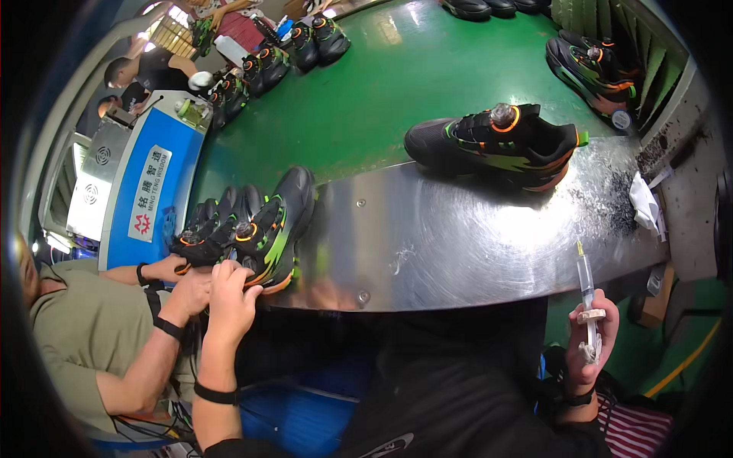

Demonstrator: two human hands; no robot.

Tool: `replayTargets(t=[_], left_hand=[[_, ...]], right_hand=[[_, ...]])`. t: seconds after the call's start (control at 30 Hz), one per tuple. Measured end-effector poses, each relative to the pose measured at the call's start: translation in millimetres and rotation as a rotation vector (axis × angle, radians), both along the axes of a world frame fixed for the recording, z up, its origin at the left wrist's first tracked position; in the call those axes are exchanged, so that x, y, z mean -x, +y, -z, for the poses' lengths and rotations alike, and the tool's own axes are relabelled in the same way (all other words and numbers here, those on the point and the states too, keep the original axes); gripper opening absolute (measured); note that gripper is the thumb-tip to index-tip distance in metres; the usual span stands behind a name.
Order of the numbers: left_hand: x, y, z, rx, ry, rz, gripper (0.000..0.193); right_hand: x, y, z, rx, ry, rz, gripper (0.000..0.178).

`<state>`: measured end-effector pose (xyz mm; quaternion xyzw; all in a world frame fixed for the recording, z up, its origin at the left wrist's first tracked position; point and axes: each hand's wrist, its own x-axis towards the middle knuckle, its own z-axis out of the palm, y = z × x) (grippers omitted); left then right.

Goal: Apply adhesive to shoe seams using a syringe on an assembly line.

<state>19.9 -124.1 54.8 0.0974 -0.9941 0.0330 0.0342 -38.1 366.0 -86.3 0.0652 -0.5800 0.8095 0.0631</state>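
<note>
My left hand (231, 298) is at the left end of the metal plate, its fingers closed at the heel of a black sneaker (276, 221) with green and orange trim. The toe of that sneaker points away from me. In my right hand (603, 336), off the front edge at the right, is a clear syringe (586, 278), held upright with its yellowish needle tip up. A second black sneaker (496, 149) with a round dial and an orange ring stands on the plate's far side, its toe to the left.
A co-worker's hands (191, 294) are right beside my left hand, near more sneakers (210, 225). The metal plate (458, 252) borders a green work surface (366, 99). Other sneakers (592, 72) stand at the far right and far left. Crumpled white paper (645, 202) lies at right.
</note>
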Motion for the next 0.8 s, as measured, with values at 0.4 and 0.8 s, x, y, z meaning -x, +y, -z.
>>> replayTargets(t=[0.4, 0.8], left_hand=[[44.9, 135.8, -20.1, -0.653, 0.157, 0.469, 0.059], [88.3, 111.4, 4.0, -0.301, -0.177, 0.417, 0.073]], right_hand=[[23.1, 26.3, 13.5, -0.224, 0.137, -0.11, 0.089], [19.4, 25.8, 14.7, -0.142, -0.076, -0.081, 0.114]])
